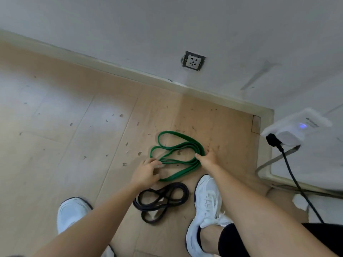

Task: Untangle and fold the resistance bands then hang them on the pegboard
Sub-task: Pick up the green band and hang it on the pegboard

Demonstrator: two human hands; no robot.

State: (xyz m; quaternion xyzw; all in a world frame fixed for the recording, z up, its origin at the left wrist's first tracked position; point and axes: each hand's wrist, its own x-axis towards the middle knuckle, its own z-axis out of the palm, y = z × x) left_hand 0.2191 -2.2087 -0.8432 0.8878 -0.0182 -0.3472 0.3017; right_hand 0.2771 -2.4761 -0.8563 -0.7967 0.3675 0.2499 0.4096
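Left fingers (pixel 153 161) pinch the green band (pixel 172 133) where its strands cross. Right fingers (pixel 200 156) curl round the bunched bend opposite. The band lies coiled on the floor (pixel 74 112) between them. It looks light, floppy and rubbery, so probably grippy. I'd lift at the bend and let the loops drop open. Black band (pixel 137 204) just behind the left fingers, also tangled. Right shoe (pixel 206 197) close behind the right fingers, may snag. Power cable (pixel 297 182) further right, well apart.

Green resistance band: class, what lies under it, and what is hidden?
Under the green band, through its loops, the wooden floor shows, speckled with debris. The left hand covers its left end and the right hand grips its right bend, hiding what lies beneath.
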